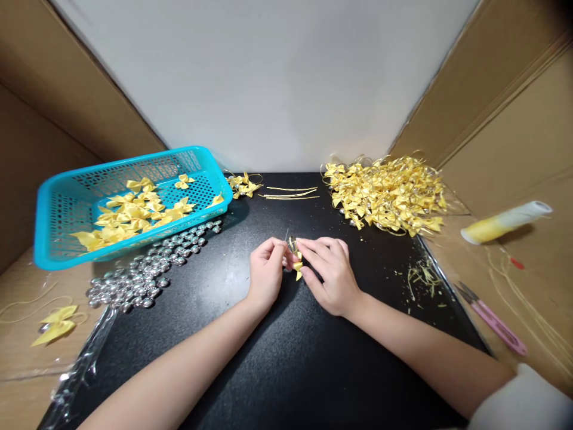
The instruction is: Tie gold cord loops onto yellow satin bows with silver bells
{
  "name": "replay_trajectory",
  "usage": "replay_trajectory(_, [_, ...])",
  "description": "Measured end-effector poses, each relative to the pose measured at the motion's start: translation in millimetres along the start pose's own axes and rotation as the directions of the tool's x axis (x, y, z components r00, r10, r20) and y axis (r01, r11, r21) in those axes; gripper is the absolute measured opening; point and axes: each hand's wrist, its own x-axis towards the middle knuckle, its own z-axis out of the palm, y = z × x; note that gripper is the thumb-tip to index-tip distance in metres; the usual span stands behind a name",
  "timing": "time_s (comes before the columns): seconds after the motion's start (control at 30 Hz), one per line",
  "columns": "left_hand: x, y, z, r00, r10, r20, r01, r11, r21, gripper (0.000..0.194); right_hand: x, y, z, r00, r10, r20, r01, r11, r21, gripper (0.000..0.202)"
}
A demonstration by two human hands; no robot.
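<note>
Near the middle of the black table [286,370], both hands meet around a small yellow bow [298,275] with gold cord at its top. My left hand [267,270] is closed, its thumb and forefinger pinched at a thin needle [287,234] that points up. On the bow's right side my right hand [329,272] holds the bow and cord between thumb and fingers. The fingertips partly hide the bow's centre.
A blue basket [134,160] of yellow bows stands left, silver beads [147,269] beside it. Finished-looking bows with cords [389,194] are heaped back right. Cut cords [290,192] lie behind the hands; pink snips [496,325], thread scraps [423,279] and a thread spool [505,222] lie right.
</note>
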Motion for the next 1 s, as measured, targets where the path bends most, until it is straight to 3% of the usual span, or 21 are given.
replay_trajectory(0.4, [4, 0, -9.0, 0.981, 0.029, 0.19, -0.037, 0.999, 0.038, 0.024, -2, 3, 2, 0.998, 0.06, 0.021, -0.06, 0.998, 0.011, 0.036])
replay_trajectory(0.73, [5, 3, -11.0, 0.956, 0.023, 0.292, -0.03, 0.999, 0.021, 0.026, 0, 7, 2, 0.987, 0.162, 0.02, -0.162, 0.962, 0.221, 0.03])
replay_trajectory(0.83, [5, 3, -11.2, 0.953, 0.023, 0.303, -0.024, 1.0, -0.001, 0.024, 3, 10, 4, 0.976, 0.215, 0.023, -0.208, 0.904, 0.373, 0.025])
replay_trajectory(1.0, [4, 3, -11.9, 0.938, 0.01, 0.346, 0.002, 0.999, -0.035, 0.024, 4, 25, 10, 0.942, 0.31, 0.131, -0.315, 0.673, 0.67, 0.013])
